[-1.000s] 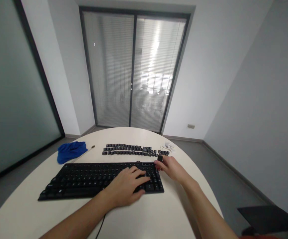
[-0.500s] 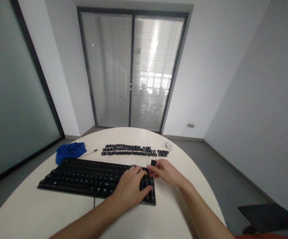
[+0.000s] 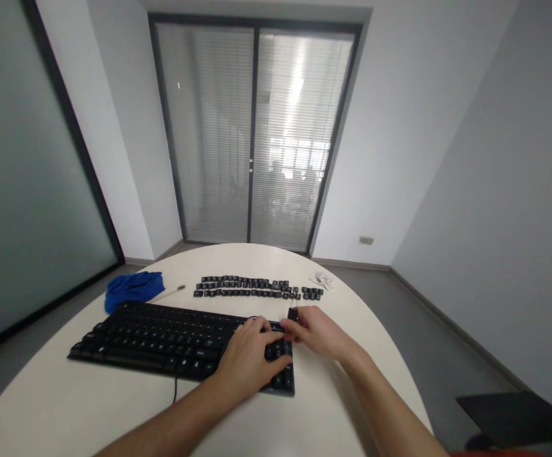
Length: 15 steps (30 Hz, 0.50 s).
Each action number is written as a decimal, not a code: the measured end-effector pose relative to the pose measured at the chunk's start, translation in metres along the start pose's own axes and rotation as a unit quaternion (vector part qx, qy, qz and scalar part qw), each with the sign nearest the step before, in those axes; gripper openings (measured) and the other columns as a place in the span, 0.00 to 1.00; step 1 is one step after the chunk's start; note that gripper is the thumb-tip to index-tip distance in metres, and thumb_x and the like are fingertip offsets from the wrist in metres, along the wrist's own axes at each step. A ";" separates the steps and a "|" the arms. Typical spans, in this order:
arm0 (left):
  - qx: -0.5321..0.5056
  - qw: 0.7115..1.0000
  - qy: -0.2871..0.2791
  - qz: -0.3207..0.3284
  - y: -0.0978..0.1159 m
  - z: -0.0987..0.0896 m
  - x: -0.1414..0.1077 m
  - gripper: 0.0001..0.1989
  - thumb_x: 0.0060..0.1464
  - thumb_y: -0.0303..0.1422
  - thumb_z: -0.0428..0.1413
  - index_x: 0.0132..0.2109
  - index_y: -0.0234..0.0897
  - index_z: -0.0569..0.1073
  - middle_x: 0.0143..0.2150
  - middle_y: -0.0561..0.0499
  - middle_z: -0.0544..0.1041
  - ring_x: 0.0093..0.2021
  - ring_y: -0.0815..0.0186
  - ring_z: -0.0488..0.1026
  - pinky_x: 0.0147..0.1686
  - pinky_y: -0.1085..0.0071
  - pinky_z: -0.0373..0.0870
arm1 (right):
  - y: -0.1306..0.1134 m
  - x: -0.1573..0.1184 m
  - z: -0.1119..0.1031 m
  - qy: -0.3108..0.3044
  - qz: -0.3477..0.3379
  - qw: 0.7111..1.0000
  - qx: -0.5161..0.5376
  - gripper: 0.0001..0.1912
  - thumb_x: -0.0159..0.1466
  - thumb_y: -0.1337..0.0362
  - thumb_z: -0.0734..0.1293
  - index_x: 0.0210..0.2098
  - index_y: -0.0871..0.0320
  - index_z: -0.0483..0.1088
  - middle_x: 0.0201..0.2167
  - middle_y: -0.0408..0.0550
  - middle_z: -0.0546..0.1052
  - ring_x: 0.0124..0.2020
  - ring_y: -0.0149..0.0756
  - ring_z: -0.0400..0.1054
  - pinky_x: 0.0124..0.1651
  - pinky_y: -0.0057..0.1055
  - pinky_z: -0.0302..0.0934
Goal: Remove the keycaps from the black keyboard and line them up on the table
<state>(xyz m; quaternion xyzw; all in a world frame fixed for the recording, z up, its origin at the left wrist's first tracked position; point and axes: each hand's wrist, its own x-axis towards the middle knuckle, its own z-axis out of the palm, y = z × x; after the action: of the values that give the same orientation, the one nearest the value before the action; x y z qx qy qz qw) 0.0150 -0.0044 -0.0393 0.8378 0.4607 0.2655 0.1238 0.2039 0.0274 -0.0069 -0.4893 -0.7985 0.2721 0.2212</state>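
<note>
- Head view: a black full-size computer keyboard (image 3: 154,335) lies on the round white table (image 3: 127,406), stretching from the lower left to the lower centre of the frame, its right end tilted toward the bottom edge.
- Left hand (image 3: 247,354): laid over the right part of the keyboard, fingers spread and loosely bent, palm down; it is not closed around anything, and the keys beneath it are hidden.
- Right hand (image 3: 314,331): at the keyboard's upper right corner, thumb and fingers pinched on a small black-handled wire keycap puller (image 3: 293,314). Thin wires show just above the handle; whether a keycap sits in the tool cannot be told.
- Loose black keycaps (image 3: 240,292) lie in rows across the middle of the frame, above the keyboard, with a smaller group toward the right.
- Crumpled blue cloth (image 3: 133,287) sits left of centre, just beyond the keyboard's upper left corner; a thin brush (image 3: 168,292) with a dark tip lies beside it.
- Small white crumpled item (image 3: 323,279): right of the keycap rows, too blurred to name.
- Black cable (image 3: 175,390): shows below the keyboard's near edge, by the left forearm.
</note>
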 end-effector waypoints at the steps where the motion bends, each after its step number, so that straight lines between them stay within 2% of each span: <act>1: 0.001 1.000 -0.001 0.001 0.000 0.000 0.000 0.15 0.52 0.43 0.61 0.47 0.49 0.78 0.41 0.48 0.71 0.44 0.55 0.68 0.45 0.57 0.66 | 0.001 0.000 0.000 -0.001 0.000 1.000 0.004 0.21 0.67 0.53 0.61 0.25 0.60 0.73 0.24 0.49 0.79 0.25 0.35 0.71 0.28 0.26 0.59; 15: 0.022 1.000 0.000 0.007 -0.002 0.007 0.001 0.15 0.53 0.45 0.60 0.48 0.52 0.77 0.42 0.49 0.71 0.43 0.55 0.67 0.42 0.57 0.65 | 0.022 0.005 0.005 -0.025 0.035 0.994 0.105 0.23 0.66 0.49 0.61 0.26 0.61 0.73 0.27 0.52 0.80 0.27 0.36 0.74 0.32 0.30 0.67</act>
<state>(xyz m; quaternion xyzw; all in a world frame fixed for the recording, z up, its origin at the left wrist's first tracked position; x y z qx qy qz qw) 0.0183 -0.0021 -0.0451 0.8437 0.4602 0.2562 0.1037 0.2138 0.0392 -0.0246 -0.4844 -0.7531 0.3739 0.2418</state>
